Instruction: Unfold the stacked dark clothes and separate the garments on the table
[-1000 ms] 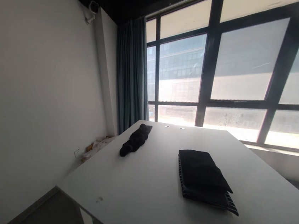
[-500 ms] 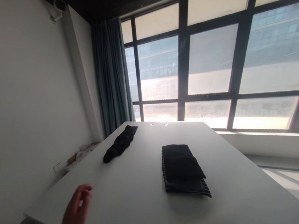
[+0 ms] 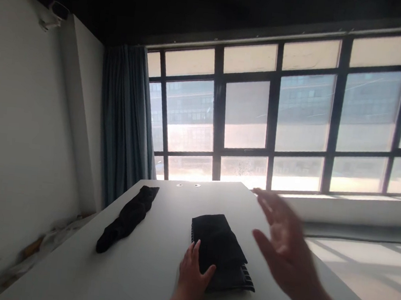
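Observation:
A folded black cloth with striped edges (image 3: 221, 247) lies on the white table (image 3: 144, 277). My left hand (image 3: 192, 275) rests flat at its near left corner, fingers spread and open, the thumb touching the cloth. My right hand (image 3: 283, 244) hovers in the air to the right of the cloth, open with fingers stretched, blurred by motion. A long rolled dark cloth (image 3: 127, 218) lies further left on the table, apart from both hands.
A wide window (image 3: 278, 125) with dark frames fills the back wall, with a blue-grey curtain (image 3: 127, 118) at its left. A white wall (image 3: 20, 126) runs along the left, with some clutter (image 3: 36, 245) on the floor beside it.
The view has swung right and down. My left hand has moved from the table's near left edge onto the folded cloth's corner. My right hand has come into view.

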`<move>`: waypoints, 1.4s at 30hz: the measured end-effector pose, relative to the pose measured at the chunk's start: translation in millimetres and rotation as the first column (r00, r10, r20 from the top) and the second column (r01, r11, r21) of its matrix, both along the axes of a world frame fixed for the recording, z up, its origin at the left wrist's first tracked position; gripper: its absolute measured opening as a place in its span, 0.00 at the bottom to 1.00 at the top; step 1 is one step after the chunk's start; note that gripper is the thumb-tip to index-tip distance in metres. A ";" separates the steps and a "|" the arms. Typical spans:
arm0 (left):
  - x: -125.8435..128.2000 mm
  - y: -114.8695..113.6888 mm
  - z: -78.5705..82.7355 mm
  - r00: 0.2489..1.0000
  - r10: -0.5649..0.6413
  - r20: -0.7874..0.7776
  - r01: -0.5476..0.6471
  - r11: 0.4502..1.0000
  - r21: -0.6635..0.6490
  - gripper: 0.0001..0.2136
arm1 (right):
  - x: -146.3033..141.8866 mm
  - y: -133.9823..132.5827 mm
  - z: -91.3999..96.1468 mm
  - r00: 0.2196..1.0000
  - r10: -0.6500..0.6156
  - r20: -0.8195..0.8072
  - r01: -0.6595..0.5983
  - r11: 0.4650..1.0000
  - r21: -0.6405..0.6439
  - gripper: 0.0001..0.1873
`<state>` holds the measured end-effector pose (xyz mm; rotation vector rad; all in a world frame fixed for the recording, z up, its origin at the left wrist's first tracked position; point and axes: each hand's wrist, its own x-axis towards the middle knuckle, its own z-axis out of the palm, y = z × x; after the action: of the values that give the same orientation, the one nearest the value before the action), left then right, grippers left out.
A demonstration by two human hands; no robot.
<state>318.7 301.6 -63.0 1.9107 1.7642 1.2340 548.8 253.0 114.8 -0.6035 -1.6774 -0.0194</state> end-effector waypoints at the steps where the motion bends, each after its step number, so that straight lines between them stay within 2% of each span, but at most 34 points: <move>1: 0.6 1.8 -3.8 1.000 -0.022 -0.020 0.021 0.999 -0.041 0.39 | -4.4 15.2 -18.8 0.997 -0.058 0.043 0.061 0.995 -0.076 0.29; 2: -1.1 2.4 -6.9 0.998 -0.047 -0.036 0.045 0.997 -0.058 0.40 | -9.5 32.5 -43.7 0.987 -0.128 0.092 0.143 0.972 -0.184 0.29; 3: -4.3 2.4 -9.2 0.997 -0.064 -0.044 0.062 0.997 -0.056 0.39 | -14.4 50.5 -72.7 0.969 -0.198 0.146 0.235 0.922 -0.307 0.29; 5: -11.9 2.0 -11.3 0.996 -0.080 -0.026 0.079 0.996 -0.029 0.36 | -22.4 82.6 -131.7 0.927 -0.292 0.234 0.373 0.762 -0.529 0.31; 6: -15.0 1.8 -11.2 0.997 -0.079 -0.003 0.079 0.997 -0.022 0.35 | -24.9 94.5 -156.6 0.923 -0.296 0.247 0.385 0.714 -0.585 0.32; 7: -17.2 1.8 -10.7 0.997 -0.077 0.027 0.078 0.997 -0.025 0.33 | -26.2 102.9 -176.0 0.930 -0.281 0.237 0.368 0.704 -0.607 0.32; 9: -18.7 2.0 -9.2 0.993 -0.075 0.093 0.079 0.996 -0.046 0.31 | -24.9 110.4 -196.9 0.949 -0.236 0.210 0.315 0.727 -0.610 0.33; 12: -17.0 1.8 -7.7 0.984 -0.060 0.170 0.074 0.994 -0.078 0.30 | -16.8 107.3 -196.5 0.971 -0.157 0.177 0.233 0.772 -0.591 0.35; 17: -17.0 0.4 -11.2 0.975 -0.037 0.220 0.060 0.993 -0.098 0.31 | -13.4 96.5 -182.8 0.979 -0.125 0.161 0.198 0.770 -0.607 0.37; 22: -18.0 2.0 -18.5 0.927 -0.189 0.323 0.201 0.980 -0.002 0.30 | -19.0 89.7 -176.1 0.980 -0.096 0.177 0.183 0.788 -0.588 0.34; 27: -15.4 -1.3 -13.5 0.905 -0.223 0.362 0.206 0.975 0.087 0.27 | -19.6 80.9 -168.8 0.963 -0.057 0.265 0.209 0.780 -0.591 0.37; 30: -15.8 -6.6 -5.6 0.914 -0.257 0.315 0.229 0.966 0.123 0.27 | -21.1 72.6 -163.5 0.947 -0.002 0.322 0.197 0.793 -0.576 0.38; 34: -15.1 -11.0 -1.0 0.943 -0.273 0.191 0.251 0.959 0.134 0.27 | -24.2 63.1 -156.9 0.942 0.097 0.321 0.076 0.871 -0.485 0.33; 39: -9.6 -14.9 -0.1 0.996 -0.078 0.031 0.073 0.988 0.138 0.31 | -31.5 56.0 -152.0 0.963 0.137 0.231 -0.047 0.932 -0.358 0.22; 42: -11.1 -20.9 8.8 0.993 -0.033 -0.113 0.051 0.985 0.162 0.35 | -37.2 49.9 -148.8 0.969 0.139 0.204 -0.071 0.949 -0.308 0.20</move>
<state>307.5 280.7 -54.2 2.1351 1.7116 1.3207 511.6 302.9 -34.0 -0.7583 -1.9480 0.2575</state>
